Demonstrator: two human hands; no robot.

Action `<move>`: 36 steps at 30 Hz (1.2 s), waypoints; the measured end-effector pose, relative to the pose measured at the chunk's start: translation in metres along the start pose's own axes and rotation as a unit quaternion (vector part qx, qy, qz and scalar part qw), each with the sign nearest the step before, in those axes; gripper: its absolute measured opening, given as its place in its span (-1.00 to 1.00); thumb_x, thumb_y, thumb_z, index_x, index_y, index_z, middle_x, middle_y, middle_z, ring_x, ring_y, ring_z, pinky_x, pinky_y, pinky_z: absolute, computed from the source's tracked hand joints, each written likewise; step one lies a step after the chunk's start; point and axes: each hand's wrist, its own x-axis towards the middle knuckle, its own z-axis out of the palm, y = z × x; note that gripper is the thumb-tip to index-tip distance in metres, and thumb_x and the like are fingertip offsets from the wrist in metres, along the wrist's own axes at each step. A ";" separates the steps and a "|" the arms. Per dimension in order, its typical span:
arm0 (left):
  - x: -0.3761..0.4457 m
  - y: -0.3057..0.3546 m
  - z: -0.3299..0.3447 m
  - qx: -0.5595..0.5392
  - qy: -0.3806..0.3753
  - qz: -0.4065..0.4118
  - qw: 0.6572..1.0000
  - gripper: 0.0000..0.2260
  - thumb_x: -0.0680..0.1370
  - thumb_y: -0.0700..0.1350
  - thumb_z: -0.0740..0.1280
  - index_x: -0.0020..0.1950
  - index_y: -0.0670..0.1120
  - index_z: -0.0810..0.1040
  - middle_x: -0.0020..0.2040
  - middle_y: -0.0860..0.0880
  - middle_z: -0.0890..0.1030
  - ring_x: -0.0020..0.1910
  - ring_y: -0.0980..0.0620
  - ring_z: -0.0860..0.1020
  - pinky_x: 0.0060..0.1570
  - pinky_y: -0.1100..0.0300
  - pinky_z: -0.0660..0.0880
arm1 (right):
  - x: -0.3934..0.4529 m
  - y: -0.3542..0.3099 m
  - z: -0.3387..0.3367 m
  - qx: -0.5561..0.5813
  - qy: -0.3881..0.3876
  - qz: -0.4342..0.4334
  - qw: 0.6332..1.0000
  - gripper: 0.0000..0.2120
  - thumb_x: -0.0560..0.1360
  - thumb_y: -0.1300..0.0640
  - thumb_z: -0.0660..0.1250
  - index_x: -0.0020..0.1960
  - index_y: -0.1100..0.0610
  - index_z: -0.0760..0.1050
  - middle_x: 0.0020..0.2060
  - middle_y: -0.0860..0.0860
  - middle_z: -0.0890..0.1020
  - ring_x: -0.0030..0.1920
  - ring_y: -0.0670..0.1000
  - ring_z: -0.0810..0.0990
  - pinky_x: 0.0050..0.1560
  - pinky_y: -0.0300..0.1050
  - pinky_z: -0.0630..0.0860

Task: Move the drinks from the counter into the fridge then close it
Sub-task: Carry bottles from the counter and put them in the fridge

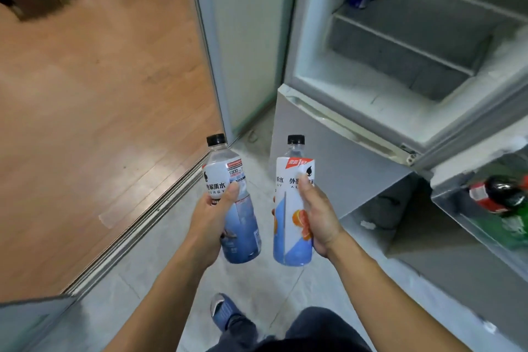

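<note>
— Currently held, item by item?

— Left hand [210,218]: wrapped round one clear plastic bottle with black cap and blue-white label [230,203]. Right hand [320,218]: gripping one matching black-capped bottle with orange-fruit label [288,208]. I hold both upright, side by side, apart, in front of me.

— Step?

— Carrying drinks to the open white fridge [371,111], ahead and to my right. Judged next: lift each onto a bare glass shelf [400,46] or the door rack [463,217] beside the red-labelled dark bottle [497,194], then shut the door.
</note>
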 end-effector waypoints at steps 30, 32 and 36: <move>0.309 0.151 0.257 0.249 -0.218 0.156 0.931 -0.51 0.13 0.06 0.62 0.02 0.21 0.59 -0.09 0.12 0.71 -0.11 0.12 0.69 -0.12 0.14 0.62 | 0.200 -0.199 -0.142 -0.127 0.410 -0.210 0.879 -0.42 0.18 0.01 0.64 0.12 -0.04 0.48 -0.13 -0.15 0.68 -0.16 -0.19 0.66 -0.23 -0.37 0.52; 0.324 0.159 0.274 0.264 -0.228 0.162 0.923 -0.53 0.11 0.06 0.61 -0.02 0.23 0.60 -0.11 0.12 0.71 -0.12 0.12 0.68 -0.12 0.15 0.61 | 0.213 -0.213 -0.148 -0.123 0.437 -0.218 0.864 -0.41 0.16 0.00 0.64 0.12 -0.08 0.48 -0.11 -0.19 0.67 -0.15 -0.23 0.65 -0.20 -0.35 0.52; 0.353 0.172 0.296 0.284 -0.222 0.147 0.921 -0.51 0.19 -0.01 0.64 0.08 0.07 0.60 -0.09 0.10 0.71 -0.09 0.10 0.68 -0.11 0.16 0.60 | 0.238 -0.239 -0.163 -0.106 0.462 -0.212 0.855 -0.38 0.15 -0.05 0.64 0.15 -0.14 0.49 -0.06 -0.19 0.67 -0.07 -0.16 0.66 -0.04 -0.14 0.62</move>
